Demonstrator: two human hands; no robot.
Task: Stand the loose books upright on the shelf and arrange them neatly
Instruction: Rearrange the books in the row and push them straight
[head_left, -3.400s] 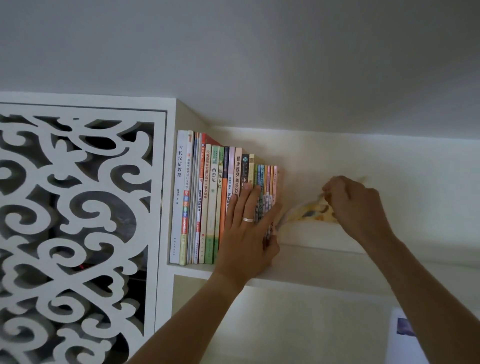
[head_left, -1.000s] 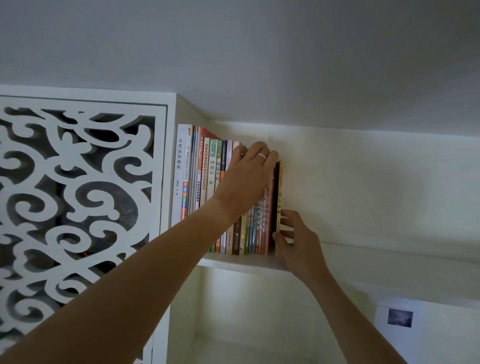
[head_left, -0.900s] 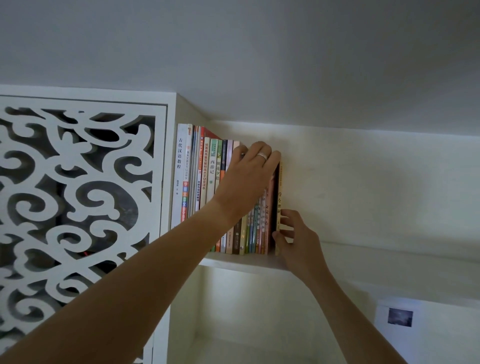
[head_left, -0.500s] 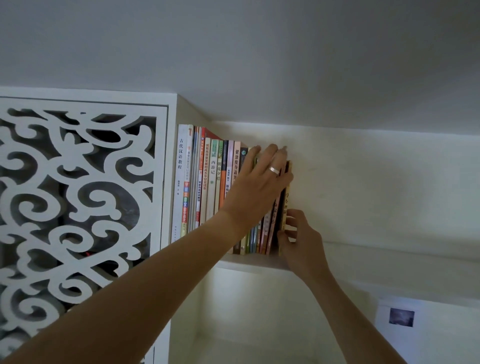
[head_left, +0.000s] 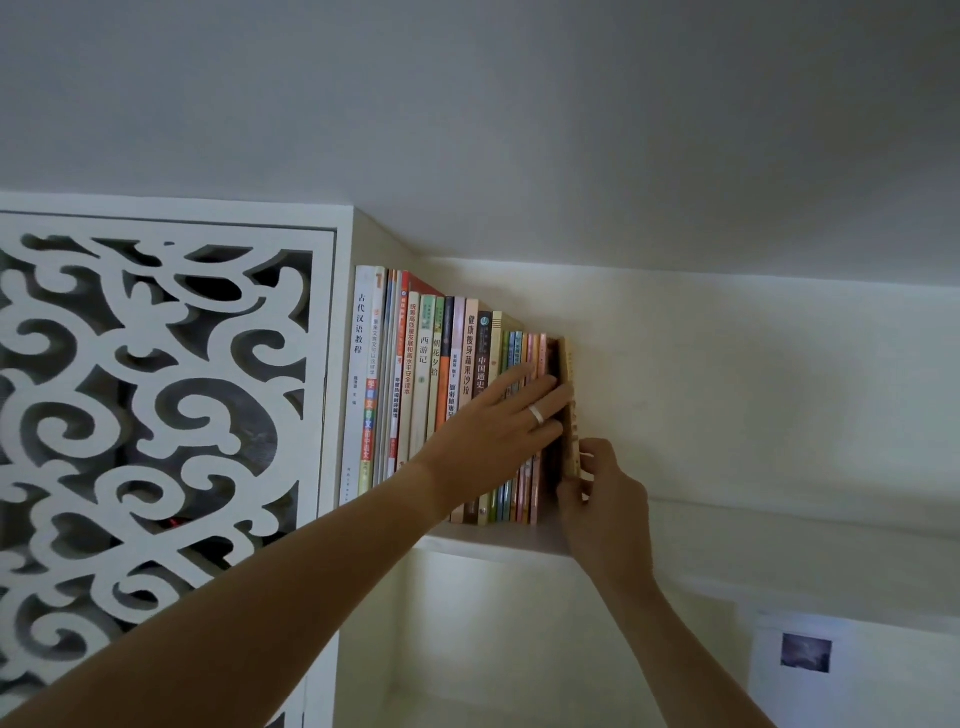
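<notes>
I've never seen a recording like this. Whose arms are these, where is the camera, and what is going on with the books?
There is no machine here: a person wears one camera on the head, so you look out along their own arms. A row of colourful upright books stands on a white wall shelf, beside a white carved scrollwork panel. The left hand, wearing a ring, lies with straight fingers flat against the spines. The right hand pinches the lower edge of a thin tan book at the row's right end, standing it against the others.
</notes>
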